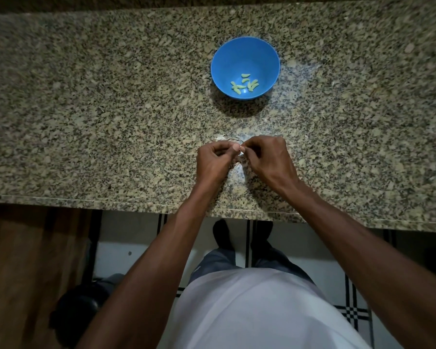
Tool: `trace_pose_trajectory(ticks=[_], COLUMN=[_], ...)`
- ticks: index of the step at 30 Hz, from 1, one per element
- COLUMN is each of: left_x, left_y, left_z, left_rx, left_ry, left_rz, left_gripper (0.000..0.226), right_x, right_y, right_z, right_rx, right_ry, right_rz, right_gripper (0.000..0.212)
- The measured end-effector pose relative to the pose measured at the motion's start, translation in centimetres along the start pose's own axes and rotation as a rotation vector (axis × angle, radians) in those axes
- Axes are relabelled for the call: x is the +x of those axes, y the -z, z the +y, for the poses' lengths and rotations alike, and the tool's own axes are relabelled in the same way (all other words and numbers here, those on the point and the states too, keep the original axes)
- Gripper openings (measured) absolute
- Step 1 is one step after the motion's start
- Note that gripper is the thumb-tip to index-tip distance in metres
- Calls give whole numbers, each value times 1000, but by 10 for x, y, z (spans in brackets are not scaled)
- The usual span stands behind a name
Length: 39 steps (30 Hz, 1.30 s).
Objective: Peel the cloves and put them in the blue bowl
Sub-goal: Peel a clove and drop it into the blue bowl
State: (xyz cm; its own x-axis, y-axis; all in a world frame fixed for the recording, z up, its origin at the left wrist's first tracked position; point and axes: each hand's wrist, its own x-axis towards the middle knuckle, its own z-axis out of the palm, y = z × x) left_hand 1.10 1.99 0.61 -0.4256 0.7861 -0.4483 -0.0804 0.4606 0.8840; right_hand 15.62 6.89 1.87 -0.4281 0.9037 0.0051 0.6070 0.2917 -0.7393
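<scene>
A: What is hard to make out?

B: The clove (241,152) itself. Only a small pale sliver shows at the centre of the frame, between the fingertips of the left hand (215,159) and the right hand (267,157). The fingers cover the rest, so I cannot tell whether its skin is on or off.

A: And the grip of each hand?

B: Narrow on both. The left thumb and curled fingers pinch the clove from one side, and the right hand's curled fingers pinch it from the other. Both hands are just above the surface (86,109), near its lower edge.

A: Anything around them?

B: Pale, thin scraps (230,140) lie on the speckled stone just above the hands, and more faint ones below. They blend into the pattern, so I cannot count them.

A: The blue bowl (245,54)?

B: One, in the upper middle of the frame, well apart from the hands. Peeled cloves (244,84) lie in its lower part: about seven, though some overlap and the count is uncertain.

A: Any writing?

B: None readable. The lower frame is dark; a white shirt (262,311) and the tiled floor (136,230) show there.
</scene>
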Motion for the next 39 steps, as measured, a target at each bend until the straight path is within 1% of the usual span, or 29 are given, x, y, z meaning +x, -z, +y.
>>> trace_pose_trajectory(ticks=[4, 8, 12, 14, 16, 18, 19, 23, 26, 29, 34, 37, 39], left_x=[-3, -3, -5, -6, -5, -1, 0, 5, 8, 10, 8, 6, 5], left_y=[-5, -10, -16, -19, -18, -15, -12, 0, 10, 13, 6, 6, 9], left_z=[7, 9, 10, 10, 10, 10, 11, 12, 11, 9, 8, 7, 6], left_rx=[-154, -299, -534, -630, -658, -609, -583, -517, -520, -488, -526, -480, -350], left_ry=[157, 296, 470, 508, 504, 489, 481, 450, 432, 401, 370, 338, 268], left_rz=[17, 62, 109, 105, 59, 1, -33, -150, -232, -265, -224, -228, -240], left_gripper=[16, 13, 9, 8, 13, 20, 19, 15, 13, 12, 12, 14, 19], right_x=[-2, -2, -4, -7, -8, -7, -6, 1, 8, 15, 16, 13, 12], right_y=[0, -5, -9, -11, -12, -13, -12, 0, 11, 16, 14, 17, 20], right_z=[2, 2, 0, -4, -7, -7, -6, -6, -3, 2, 5, 7, 7], right_rx=[-85, -100, -57, 58, 223, 364, 440, 818, 966, 1037, 1077, 1015, 906], right_ry=[112, 139, 96, -12, -179, -342, -411, -607, -720, -804, -852, -834, -796], right_rz=[29, 76, 111, 123, 129, 116, 95, -56, -217, -322, -351, -353, -365], right_gripper=[12, 12, 12, 13, 14, 14, 14, 13, 10, 7, 8, 8, 7])
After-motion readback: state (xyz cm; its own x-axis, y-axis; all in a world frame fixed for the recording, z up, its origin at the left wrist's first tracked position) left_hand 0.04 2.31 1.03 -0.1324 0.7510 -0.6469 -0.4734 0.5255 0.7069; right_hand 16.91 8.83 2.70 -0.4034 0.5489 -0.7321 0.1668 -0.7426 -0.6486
